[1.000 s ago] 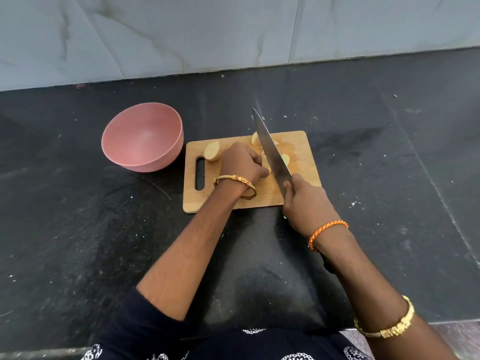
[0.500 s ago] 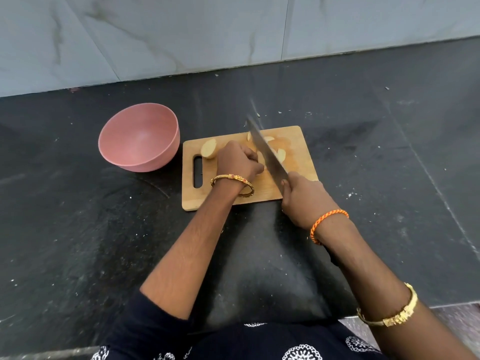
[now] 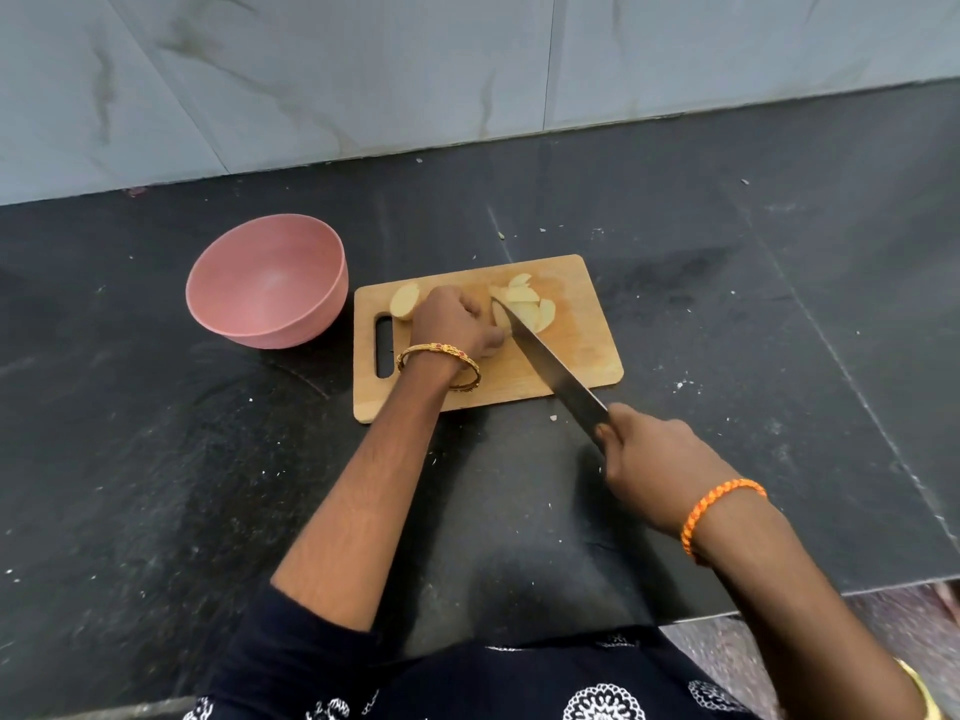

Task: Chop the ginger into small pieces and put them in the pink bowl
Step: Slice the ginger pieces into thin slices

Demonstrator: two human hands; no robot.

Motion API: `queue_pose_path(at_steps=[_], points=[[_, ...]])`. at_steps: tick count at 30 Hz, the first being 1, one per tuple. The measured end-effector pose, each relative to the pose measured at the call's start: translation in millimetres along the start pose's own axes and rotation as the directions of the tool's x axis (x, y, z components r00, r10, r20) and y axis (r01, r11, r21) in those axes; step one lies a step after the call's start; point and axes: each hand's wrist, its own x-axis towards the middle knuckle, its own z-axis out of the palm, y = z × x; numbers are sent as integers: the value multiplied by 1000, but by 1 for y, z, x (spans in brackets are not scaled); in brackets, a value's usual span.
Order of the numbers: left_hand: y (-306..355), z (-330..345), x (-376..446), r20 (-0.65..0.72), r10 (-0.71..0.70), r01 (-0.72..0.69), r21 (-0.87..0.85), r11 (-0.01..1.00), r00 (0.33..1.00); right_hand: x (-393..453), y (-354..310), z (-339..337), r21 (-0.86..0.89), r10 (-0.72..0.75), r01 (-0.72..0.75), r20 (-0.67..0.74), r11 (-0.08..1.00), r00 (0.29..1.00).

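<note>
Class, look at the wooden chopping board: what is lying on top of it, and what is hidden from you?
On the chopping board lie pale ginger slices, another ginger piece, the left hand and the knife blade. Whatever the left hand grips is covered by its fingers.

A single head-worn camera looks steeply down and forward from close above the counter (image 3: 156, 459), facing the wall (image 3: 311, 70) behind.

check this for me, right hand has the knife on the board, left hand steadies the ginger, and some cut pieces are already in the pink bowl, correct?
Not quite: the head view shows the pink bowl empty. The cut pieces lie on the board. The rest stands: right hand holds the knife, left hand steadies the ginger.
</note>
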Motion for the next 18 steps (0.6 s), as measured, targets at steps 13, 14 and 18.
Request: queue_pose_path(at_steps=[13, 14, 18], points=[[12, -8, 2, 73, 421, -415, -89, 906, 904, -7, 23, -66, -75, -52, 47, -64, 996, 997], [15, -9, 0, 125, 450, -439, -105, 892, 884, -4, 22, -68, -80, -65, 58, -91, 995, 994], [21, -10, -2, 294, 511, -517, -60, 854, 808, 3, 18, -72, -90, -98, 86, -141, 992, 985]])
